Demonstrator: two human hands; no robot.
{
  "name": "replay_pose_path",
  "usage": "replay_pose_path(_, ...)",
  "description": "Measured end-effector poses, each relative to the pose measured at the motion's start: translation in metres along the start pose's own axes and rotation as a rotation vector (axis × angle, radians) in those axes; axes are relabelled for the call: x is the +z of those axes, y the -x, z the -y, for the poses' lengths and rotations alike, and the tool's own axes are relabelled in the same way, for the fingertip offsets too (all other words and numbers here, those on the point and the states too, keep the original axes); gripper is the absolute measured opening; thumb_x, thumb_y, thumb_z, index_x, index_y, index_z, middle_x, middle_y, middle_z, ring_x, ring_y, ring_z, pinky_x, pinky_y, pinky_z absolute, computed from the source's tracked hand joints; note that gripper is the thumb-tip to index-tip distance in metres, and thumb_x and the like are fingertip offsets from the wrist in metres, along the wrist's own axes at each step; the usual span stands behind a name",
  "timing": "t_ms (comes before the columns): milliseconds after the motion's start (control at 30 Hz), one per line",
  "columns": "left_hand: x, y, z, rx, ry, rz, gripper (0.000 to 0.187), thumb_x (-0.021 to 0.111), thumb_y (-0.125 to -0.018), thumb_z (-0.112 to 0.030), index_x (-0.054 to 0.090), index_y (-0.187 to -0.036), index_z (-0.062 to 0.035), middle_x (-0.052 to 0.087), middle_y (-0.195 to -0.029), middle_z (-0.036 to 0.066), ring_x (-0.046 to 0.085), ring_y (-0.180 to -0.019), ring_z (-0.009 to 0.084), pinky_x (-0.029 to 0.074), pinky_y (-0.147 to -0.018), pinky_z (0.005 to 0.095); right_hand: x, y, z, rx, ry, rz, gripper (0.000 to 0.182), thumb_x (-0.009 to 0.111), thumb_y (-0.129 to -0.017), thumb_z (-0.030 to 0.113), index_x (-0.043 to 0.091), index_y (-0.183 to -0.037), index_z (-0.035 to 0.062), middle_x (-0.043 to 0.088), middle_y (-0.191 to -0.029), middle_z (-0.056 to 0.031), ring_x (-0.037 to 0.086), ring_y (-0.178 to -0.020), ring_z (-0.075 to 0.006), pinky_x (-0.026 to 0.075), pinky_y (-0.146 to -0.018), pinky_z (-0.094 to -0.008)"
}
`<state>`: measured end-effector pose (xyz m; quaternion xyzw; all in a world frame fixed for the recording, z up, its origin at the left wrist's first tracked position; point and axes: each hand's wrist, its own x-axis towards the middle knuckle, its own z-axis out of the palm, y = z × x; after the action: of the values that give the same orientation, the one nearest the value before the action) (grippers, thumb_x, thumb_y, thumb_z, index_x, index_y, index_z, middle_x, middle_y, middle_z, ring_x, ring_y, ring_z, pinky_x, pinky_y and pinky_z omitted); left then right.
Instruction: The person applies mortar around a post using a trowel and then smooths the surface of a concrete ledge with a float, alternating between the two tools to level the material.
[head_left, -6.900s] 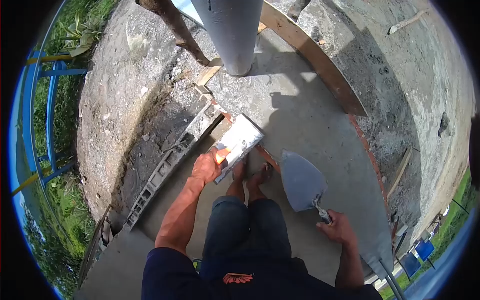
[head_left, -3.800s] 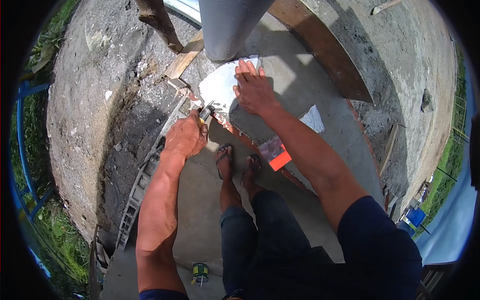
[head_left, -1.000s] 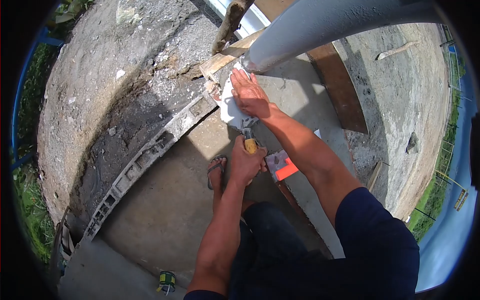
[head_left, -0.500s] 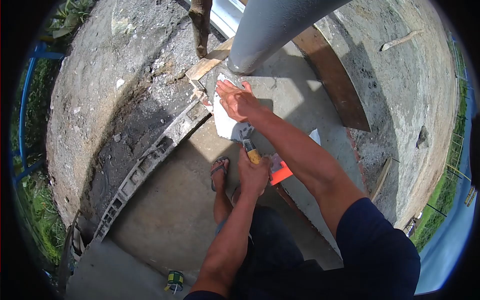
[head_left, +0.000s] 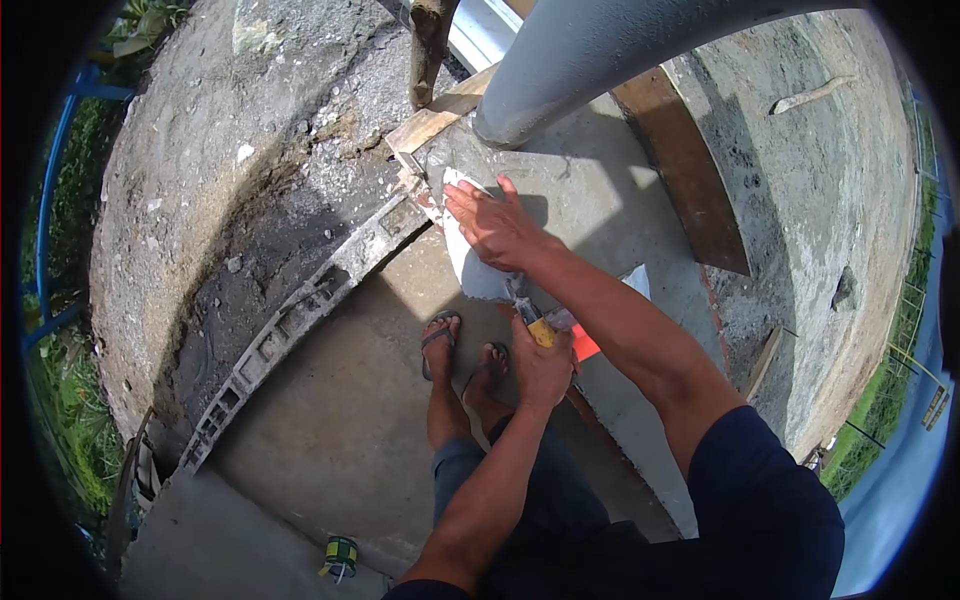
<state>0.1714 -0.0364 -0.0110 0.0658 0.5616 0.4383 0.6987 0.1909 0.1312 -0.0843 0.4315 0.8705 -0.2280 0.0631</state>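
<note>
One trowel [head_left: 466,262] lies under the flat right hand [head_left: 496,230], left hand [head_left: 544,368] gripping its handle [head_left: 541,332].

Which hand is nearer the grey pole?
Right. The right hand lies over the trowel's blade, a little below the foot of the pole in the picture; the left hand is farther off, gripping the handle, nearer the person's body.

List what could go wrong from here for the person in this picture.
The bare right hand rests on the blade of a broad, shiny metal trowel; its fingers might slip off the edge. The bare left hand, on the yellow-and-dark handle, could knock the flat tool with the orange-red grip close beside it. A dropped trowel might hit toes in the dark, open sandals.
</note>
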Motion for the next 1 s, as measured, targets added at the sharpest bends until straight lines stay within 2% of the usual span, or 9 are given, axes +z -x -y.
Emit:
replay_pose_path(67, -0.006, 0.000, 0.003, -0.025, -0.088, 0.038, 0.030, 0.057, -0.086, 0.003, 0.037, -0.108, -0.0020, 0.056, -0.077, 0.009, 0.057, -0.052, 0.0145, 0.049, -0.042, 0.0284, 0.000, 0.003, -0.002, 0.002, 0.010, -0.082, 0.048, 0.042, -0.096, 0.020, 0.043, -0.142, 0.0068, 0.033, -0.155, -0.0074, 0.026, -0.146, -0.0207, 0.014, -0.114, -0.0589)
replay_pose_path(167, 0.006, -0.016, 0.004, 0.110, 0.005, -0.001, 0.028, 0.062, -0.088, -0.004, 0.035, -0.097, -0.0025, 0.054, -0.069, 0.008, 0.053, -0.044, 0.0136, 0.042, -0.037, 0.0281, 0.001, -0.012, -0.006, -0.055, -0.024, -0.167, 0.047, 0.045, -0.095, 0.020, 0.046, -0.141, 0.0061, 0.034, -0.155, -0.0073, 0.028, -0.145, -0.0220, 0.015, -0.116, -0.0562)
replay_pose_path(267, 0.024, -0.018, -0.021, 0.040, -0.038, -0.088, 0.033, 0.066, -0.087, -0.009, 0.037, -0.101, -0.0004, 0.056, -0.079, 0.012, 0.060, -0.060, 0.0187, 0.048, -0.051, 0.0341, 0.000, -0.026, -0.007, -0.126, 0.036, -0.125, 0.046, 0.045, -0.097, 0.021, 0.046, -0.141, 0.0071, 0.035, -0.155, -0.0063, 0.029, -0.144, -0.0226, 0.013, -0.117, -0.0531)
replay_pose_path(367, 0.032, -0.036, 0.016, 0.185, -0.135, -0.131, 0.045, 0.071, -0.085, -0.018, 0.039, -0.108, 0.0034, 0.056, -0.092, 0.016, 0.060, -0.084, 0.0257, 0.048, -0.073, 0.0401, -0.006, -0.031, -0.016, -0.210, 0.072, -0.101, 0.045, 0.046, -0.097, 0.018, 0.047, -0.141, 0.0083, 0.036, -0.154, -0.0068, 0.031, -0.143, -0.0234, 0.016, -0.118, -0.0518)
replay_pose_path(533, 0.056, -0.052, 0.030, 0.349, 0.113, -0.056, 0.043, 0.072, -0.085, -0.013, 0.038, -0.109, -0.0002, 0.054, -0.103, 0.009, 0.057, -0.092, 0.0156, 0.051, -0.071, 0.0322, -0.019, -0.044, -0.028, -0.297, 0.139, 0.049, 0.045, 0.044, -0.099, 0.018, 0.043, -0.144, 0.0124, 0.030, -0.157, -0.0057, 0.025, -0.146, -0.0227, 0.017, -0.119, -0.0513)
replay_pose_path(633, 0.048, -0.061, 0.031, 0.717, -0.529, -0.052, 0.043, 0.070, -0.085, -0.011, 0.038, -0.111, -0.0014, 0.056, -0.099, 0.010, 0.059, -0.090, 0.0175, 0.051, -0.069, 0.0319, -0.011, -0.049, -0.040, -0.283, 0.071, 0.052, 0.044, 0.043, -0.100, 0.019, 0.044, -0.143, 0.0150, 0.032, -0.156, -0.0028, 0.022, -0.147, -0.0197, 0.015, -0.118, -0.0563)
replay_pose_path(700, 0.042, -0.062, 0.026, 0.613, -0.519, -0.037, 0.040, 0.068, -0.085, -0.007, 0.038, -0.111, -0.0019, 0.056, -0.094, 0.010, 0.061, -0.083, 0.0184, 0.052, -0.066, 0.0320, -0.003, -0.049, -0.043, -0.245, 0.008, 0.010, 0.043, 0.043, -0.099, 0.017, 0.046, -0.142, 0.0161, 0.033, -0.156, 0.0001, 0.023, -0.147, -0.0178, 0.012, -0.117, -0.0586)
replay_pose_path(800, 0.034, -0.036, -0.010, -0.013, 0.166, 0.018, 0.033, 0.062, -0.085, -0.001, 0.038, -0.107, -0.0025, 0.056, -0.086, 0.010, 0.060, -0.067, 0.0171, 0.051, -0.056, 0.0314, -0.002, -0.035, -0.034, -0.112, -0.088, -0.050, 0.045, 0.044, -0.097, 0.014, 0.046, -0.142, 0.0169, 0.033, -0.156, 0.0000, 0.024, -0.147, -0.0177, 0.010, -0.118, -0.0577)
replay_pose_path(1000, -0.026, -0.008, -0.026, -0.080, 0.016, 0.139, 0.026, 0.056, -0.084, 0.004, 0.039, -0.101, -0.0043, 0.053, -0.072, 0.008, 0.053, -0.046, 0.0131, 0.046, -0.039, 0.0295, -0.008, -0.015, -0.010, -0.039, 0.069, -0.060, 0.047, 0.041, -0.097, 0.018, 0.044, -0.141, 0.0032, 0.036, -0.153, -0.0102, 0.029, -0.144, -0.0266, 0.012, -0.116, -0.0590)
